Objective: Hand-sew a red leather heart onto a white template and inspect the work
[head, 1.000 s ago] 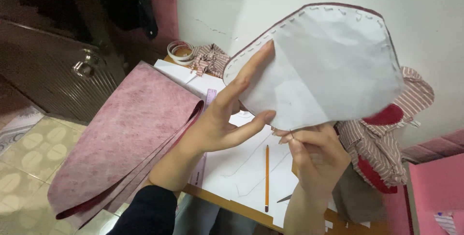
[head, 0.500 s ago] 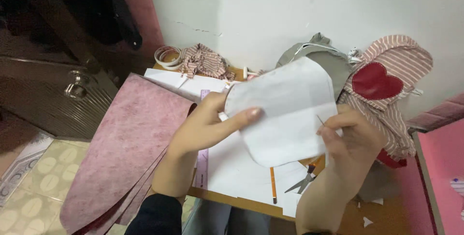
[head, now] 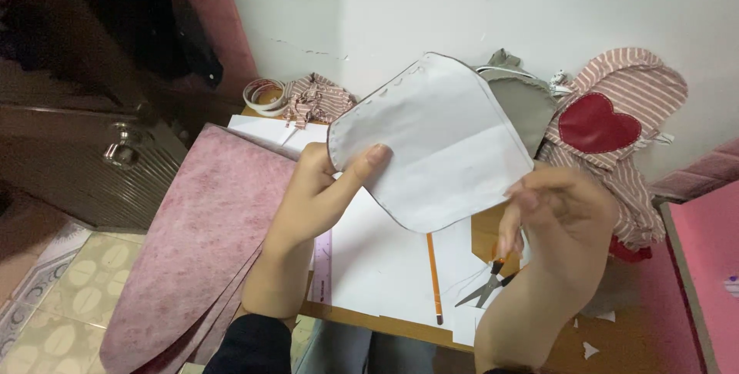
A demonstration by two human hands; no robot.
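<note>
White fabric piece [head: 435,139] has tilted and risen slightly since the previous frame. Left hand [head: 319,189] pinches its left edge, thumb on top. Right hand [head: 558,216] fingers curled loosely at its right edge; grip unclear.

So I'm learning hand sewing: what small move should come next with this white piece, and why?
Probably steady it with both hands: only the left hand pinches the white fabric piece at its stitched edge, while the right hand is blurred beside its other edge, grip unclear.
</note>
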